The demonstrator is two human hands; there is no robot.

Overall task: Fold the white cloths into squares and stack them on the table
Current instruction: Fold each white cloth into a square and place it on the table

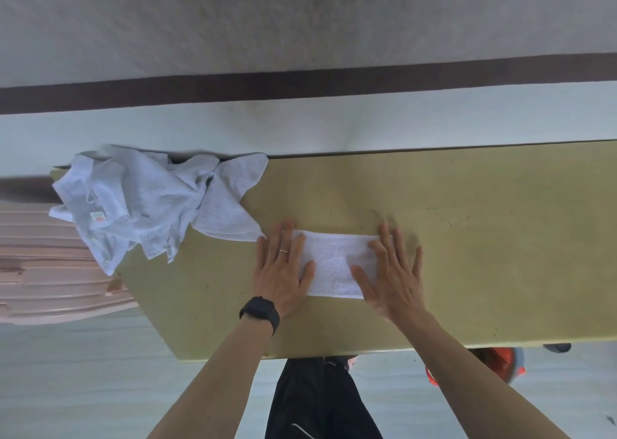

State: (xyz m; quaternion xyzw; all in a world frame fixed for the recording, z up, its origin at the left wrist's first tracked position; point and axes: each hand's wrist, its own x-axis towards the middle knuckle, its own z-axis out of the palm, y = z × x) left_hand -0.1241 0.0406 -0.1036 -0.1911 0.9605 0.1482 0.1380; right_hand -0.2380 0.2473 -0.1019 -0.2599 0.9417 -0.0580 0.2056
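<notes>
folded cloth [334, 265] lies lengthwise left-to-right under both flat hands.

You stand at an olive-tan worktop [467, 238] on a pale floor [83, 372] — beyond it a dark brown band [300, 83] runs under a grey textured wall [300, 21], pink ridged furniture [43, 271] at your left.

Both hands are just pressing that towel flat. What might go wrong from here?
The heap of unfolded cloths overhangs the left edge of the table and may slide off. One loose corner lies beside the left hand and might get dragged into the next fold. The folded cloth may spring open when the right hand lifts.
</notes>
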